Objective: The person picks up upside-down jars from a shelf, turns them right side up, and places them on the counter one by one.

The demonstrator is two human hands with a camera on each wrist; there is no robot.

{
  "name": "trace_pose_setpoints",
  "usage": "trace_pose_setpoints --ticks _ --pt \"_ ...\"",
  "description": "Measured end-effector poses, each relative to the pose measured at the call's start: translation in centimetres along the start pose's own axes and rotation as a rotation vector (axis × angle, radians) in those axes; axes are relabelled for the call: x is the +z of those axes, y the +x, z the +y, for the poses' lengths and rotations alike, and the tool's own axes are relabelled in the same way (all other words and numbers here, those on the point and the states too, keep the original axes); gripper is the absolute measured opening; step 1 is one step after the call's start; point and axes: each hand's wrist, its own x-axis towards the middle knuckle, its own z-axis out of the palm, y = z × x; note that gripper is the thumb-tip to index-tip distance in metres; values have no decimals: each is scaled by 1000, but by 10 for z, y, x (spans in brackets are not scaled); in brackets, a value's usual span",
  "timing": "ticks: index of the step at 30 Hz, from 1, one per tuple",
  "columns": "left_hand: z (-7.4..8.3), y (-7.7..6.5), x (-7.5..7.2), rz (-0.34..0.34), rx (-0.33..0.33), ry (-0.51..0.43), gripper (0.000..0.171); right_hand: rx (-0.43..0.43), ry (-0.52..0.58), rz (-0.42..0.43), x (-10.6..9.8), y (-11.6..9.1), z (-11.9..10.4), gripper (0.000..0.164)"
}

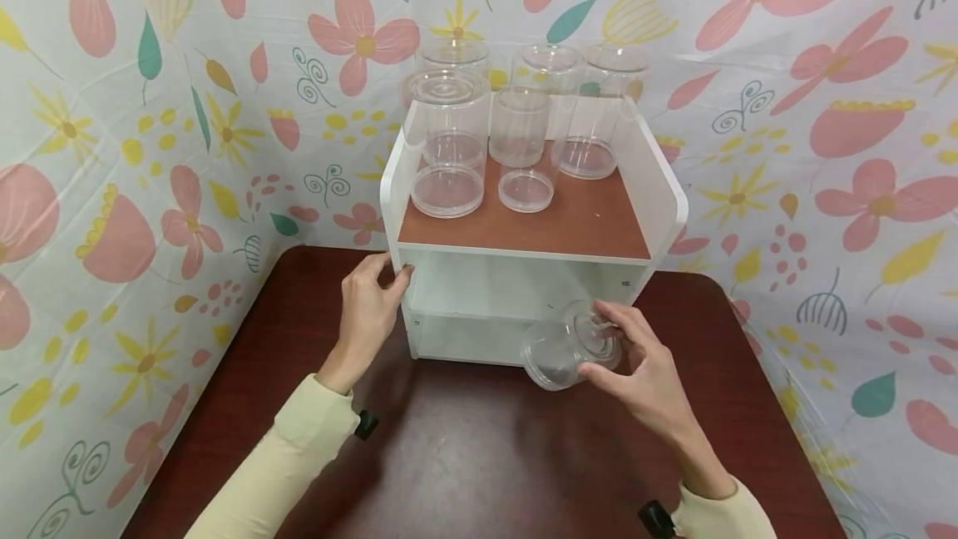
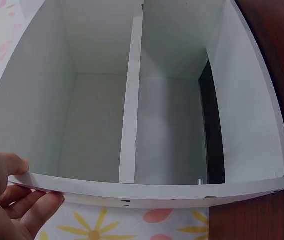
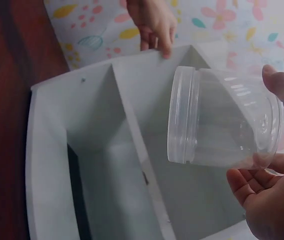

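A clear plastic jar (image 1: 554,353) is in my right hand (image 1: 649,377), tilted in front of the shelf's right half. Thumb and fingers hold it by the base end, and the wider rimmed end points down and left. In the right wrist view the jar (image 3: 222,117) lies sideways before the upper compartment. My left hand (image 1: 368,306) grips the front edge of the left side panel of the white shelf (image 1: 666,206), just under the brown top board. The left wrist view has the thumb inside that panel (image 2: 96,189) and the fingers outside.
Several clear jars stand on the brown top board (image 1: 584,227), among them a tall one (image 1: 449,152) at the left and a smaller one (image 1: 526,190) in the middle. A horizontal divider (image 2: 130,100) splits the shelf below. Dark red table (image 1: 449,447); floral cloth (image 1: 284,81) behind.
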Motion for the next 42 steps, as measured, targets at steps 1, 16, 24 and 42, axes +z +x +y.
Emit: trace_pose_setpoints --ticks 1,16,24,42 --pt "0 0 0 1 -1 0 21 5 -4 -3 2 0 2 83" --pt "0 -3 0 -5 -12 -29 25 15 10 -9 28 -7 18 80" --pt "-1 -10 -1 21 -11 -77 35 -25 34 3 38 -10 23 81" --pt "2 -64 7 62 253 -270 45 -7 34 -2 49 -15 28 80"
